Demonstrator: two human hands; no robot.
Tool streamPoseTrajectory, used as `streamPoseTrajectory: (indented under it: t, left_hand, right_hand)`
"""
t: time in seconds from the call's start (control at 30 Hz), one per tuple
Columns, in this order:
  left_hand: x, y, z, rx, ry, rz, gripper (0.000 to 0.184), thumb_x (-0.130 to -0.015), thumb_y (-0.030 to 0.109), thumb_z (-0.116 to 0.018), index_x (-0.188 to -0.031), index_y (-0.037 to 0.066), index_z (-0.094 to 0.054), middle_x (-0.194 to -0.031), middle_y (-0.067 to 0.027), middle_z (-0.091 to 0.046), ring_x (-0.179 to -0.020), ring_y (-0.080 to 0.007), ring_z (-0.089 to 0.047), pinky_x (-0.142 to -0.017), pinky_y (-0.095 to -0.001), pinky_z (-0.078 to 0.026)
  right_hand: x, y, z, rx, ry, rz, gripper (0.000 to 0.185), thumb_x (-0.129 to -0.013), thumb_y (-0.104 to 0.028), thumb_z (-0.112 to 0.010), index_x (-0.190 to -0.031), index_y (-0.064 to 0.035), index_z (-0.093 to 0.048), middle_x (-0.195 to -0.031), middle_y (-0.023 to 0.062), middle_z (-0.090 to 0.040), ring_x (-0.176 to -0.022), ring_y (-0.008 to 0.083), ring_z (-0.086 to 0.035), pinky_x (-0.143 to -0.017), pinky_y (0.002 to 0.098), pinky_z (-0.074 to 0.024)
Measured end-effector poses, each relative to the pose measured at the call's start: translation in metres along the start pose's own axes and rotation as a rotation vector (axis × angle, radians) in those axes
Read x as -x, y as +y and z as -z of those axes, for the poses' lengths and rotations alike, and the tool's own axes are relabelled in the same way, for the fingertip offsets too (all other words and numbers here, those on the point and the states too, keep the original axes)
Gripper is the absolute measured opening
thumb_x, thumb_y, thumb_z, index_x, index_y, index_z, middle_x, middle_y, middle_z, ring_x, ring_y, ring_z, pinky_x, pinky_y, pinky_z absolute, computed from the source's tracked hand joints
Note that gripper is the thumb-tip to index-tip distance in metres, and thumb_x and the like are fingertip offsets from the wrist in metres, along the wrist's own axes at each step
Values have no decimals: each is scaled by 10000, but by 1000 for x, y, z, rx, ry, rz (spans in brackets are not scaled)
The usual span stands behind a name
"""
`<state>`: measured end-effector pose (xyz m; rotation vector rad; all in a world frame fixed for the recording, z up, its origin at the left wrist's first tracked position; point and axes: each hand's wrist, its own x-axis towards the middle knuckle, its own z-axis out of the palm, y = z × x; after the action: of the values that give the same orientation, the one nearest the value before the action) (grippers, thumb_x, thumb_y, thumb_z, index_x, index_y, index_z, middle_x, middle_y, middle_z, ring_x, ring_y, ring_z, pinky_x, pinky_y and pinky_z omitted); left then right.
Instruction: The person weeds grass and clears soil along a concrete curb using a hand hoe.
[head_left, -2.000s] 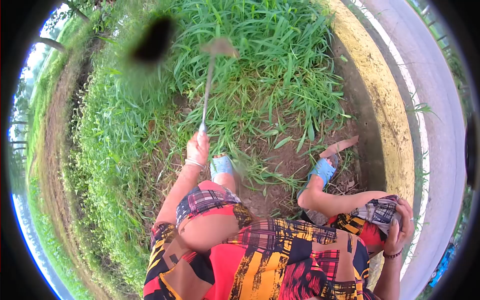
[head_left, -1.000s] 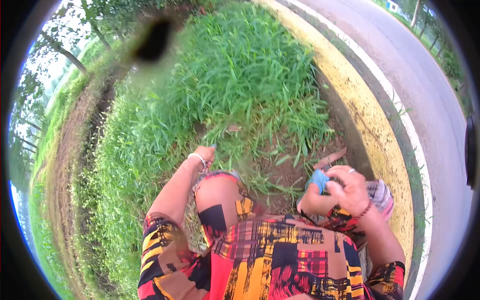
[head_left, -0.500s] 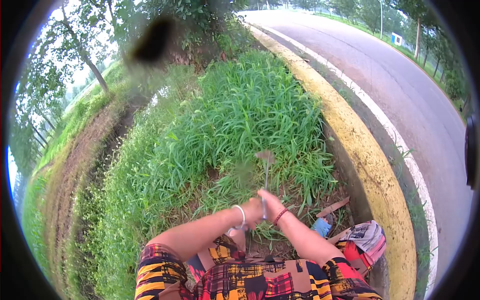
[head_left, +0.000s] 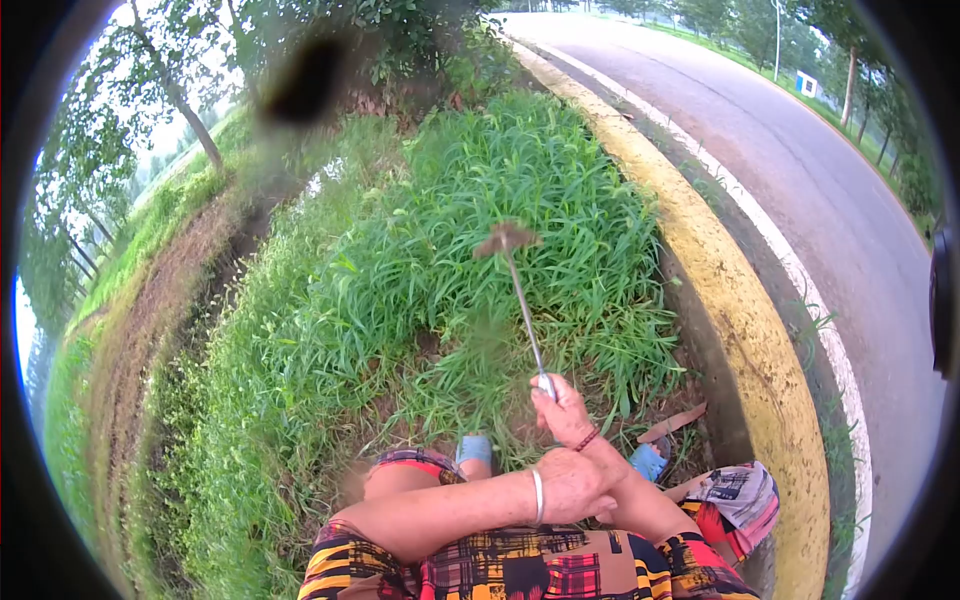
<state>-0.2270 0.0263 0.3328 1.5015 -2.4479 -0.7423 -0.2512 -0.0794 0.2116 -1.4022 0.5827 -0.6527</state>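
Observation:
My right hand (head_left: 562,410), with a red bracelet at the wrist, is closed around the silvery grip of a small hoe (head_left: 523,305). The hoe's thin metal shaft points away from me. Its brown, soil-coloured blade (head_left: 507,238) is raised over the tall green grass (head_left: 500,190). My left hand (head_left: 575,485), wearing a pale bangle, lies across my right forearm below the wrist. Its fingers look bent, and their inner side is hidden. Flattened grass and bare soil (head_left: 385,405) lie in front of my feet.
A yellow-painted kerb (head_left: 735,315) runs along the right, with a white-lined road (head_left: 800,170) beyond. A brown flat piece (head_left: 672,422) lies beside my blue-covered foot (head_left: 648,462). Leafy weeds (head_left: 240,400) cover the left; a tree trunk (head_left: 190,115) stands farther off.
The hoe has swung up and away from me in my right hand. My left hand, earlier close beside the right at the handle, is now lower, against the right forearm.

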Motion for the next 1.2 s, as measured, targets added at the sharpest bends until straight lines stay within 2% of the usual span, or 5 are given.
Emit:
streamPoseTrajectory:
  t: [0.13,0.43,0.77,0.93,1.2]
  left_hand:
    - [1,-3,-13,-35,-109,-63,323,-777,242,-607,-964,7,-491,-715,-122,-589,-680,-313,-618,-568,-427,-485]
    - [11,2,-15,-89,87,-112,219,-745,142,-523,-915,6,-505,-732,-119,-588,-693,-298,-625,-583,-405,-490]
    - [10,-2,-22,-56,26,-67,199,-756,138,-509,-891,-5,-479,-721,-135,-606,-684,-287,-643,-568,-391,-494]
    - [10,-3,-27,-74,2,-77,214,-754,142,-514,-904,-6,-486,-716,-127,-600,-691,-281,-640,-570,-392,-490]
    - [15,3,-28,-57,87,-59,177,-765,142,-498,-881,7,-495,-763,-110,-604,-686,-269,-638,-574,-378,-488]
  right_hand:
    - [-4,51,18,137,21,128,169,-859,-209,-582,-912,-49,-558,-655,17,-554,-571,99,-552,-514,280,-449]
    - [53,178,56,233,133,-804,289,-735,-308,-671,-673,-49,-558,-553,49,-540,-428,146,-502,-398,311,-398]
    - [-25,54,30,229,289,20,298,-770,-258,-697,-650,-47,-524,-497,-5,-449,-459,69,-381,-441,254,-350]
    - [45,206,74,833,5,-542,488,-694,-487,-614,-782,-8,-655,-779,224,-640,-784,329,-637,-721,409,-478]
    - [0,91,47,421,187,-304,344,-757,-342,-649,-661,-30,-543,-514,43,-488,-480,138,-457,-478,320,-386]
